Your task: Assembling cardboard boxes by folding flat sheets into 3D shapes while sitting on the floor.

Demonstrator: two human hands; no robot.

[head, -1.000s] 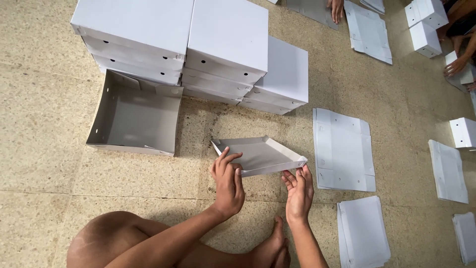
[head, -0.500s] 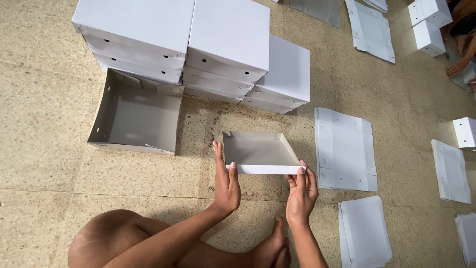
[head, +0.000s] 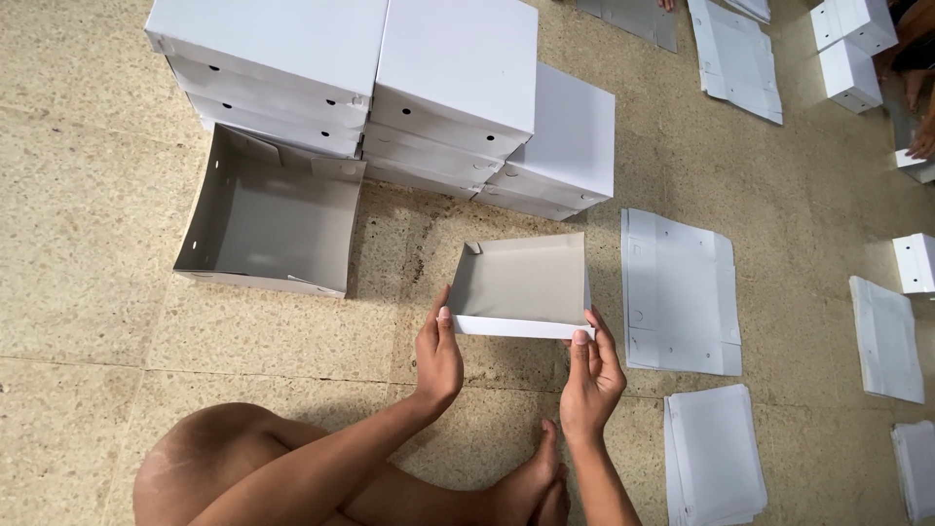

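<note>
Bright, even daylight, soft short shadows beside the stacked boxes [head: 390, 88] (no glare), sharp focus, slight edge distortion

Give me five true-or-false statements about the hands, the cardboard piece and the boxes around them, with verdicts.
1. Both hands, left hand and right hand, hold the half-folded cardboard tray. True.
2. The open grey box holds several items. False: nothing shows inside it.
3. Closed white boxes are stacked beyond the tray. True.
4. A flat cardboard sheet lies right of the tray. True.
5. The work happens on a wooden table. False: it is on a speckled stone floor.
</note>
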